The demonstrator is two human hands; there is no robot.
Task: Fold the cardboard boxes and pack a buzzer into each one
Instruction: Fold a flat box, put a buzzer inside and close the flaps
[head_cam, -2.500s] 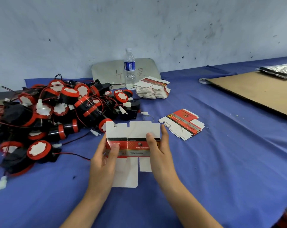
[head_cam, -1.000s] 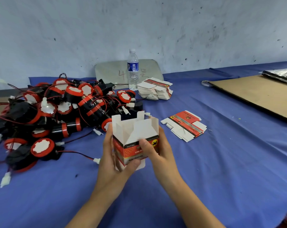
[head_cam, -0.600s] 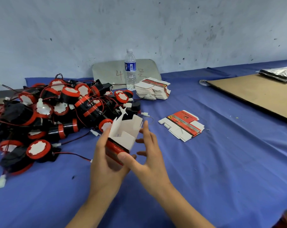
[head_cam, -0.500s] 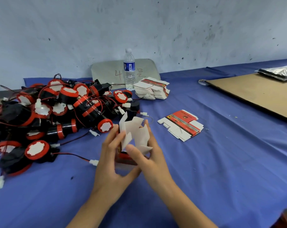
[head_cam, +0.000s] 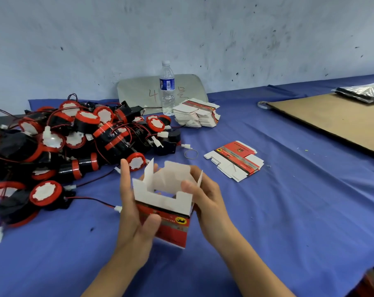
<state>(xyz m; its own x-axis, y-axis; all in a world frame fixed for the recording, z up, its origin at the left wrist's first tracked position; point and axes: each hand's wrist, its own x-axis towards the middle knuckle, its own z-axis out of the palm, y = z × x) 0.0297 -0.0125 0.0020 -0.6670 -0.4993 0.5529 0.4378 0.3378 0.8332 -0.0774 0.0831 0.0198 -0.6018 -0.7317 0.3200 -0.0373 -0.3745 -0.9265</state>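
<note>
Hands hold the red-and-white printed cardboard box point(head_cam: 171, 221) upright over the near blue cloth surface point(head_cam: 289, 211). The left hand point(head_cam: 134, 213) clasps its left wall between fingers point(head_cam: 125, 179) and thumb. The right hand point(head_cam: 207, 200) pinches the right flap, likely squaring the open mouth for one of the red-and-black round buzzers point(head_cam: 74, 142) piled left.

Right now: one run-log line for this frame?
step: folding | box: upright, top flaps open | left hand: grips box | right hand: grips box | buzzers: piled left, untouched
</note>
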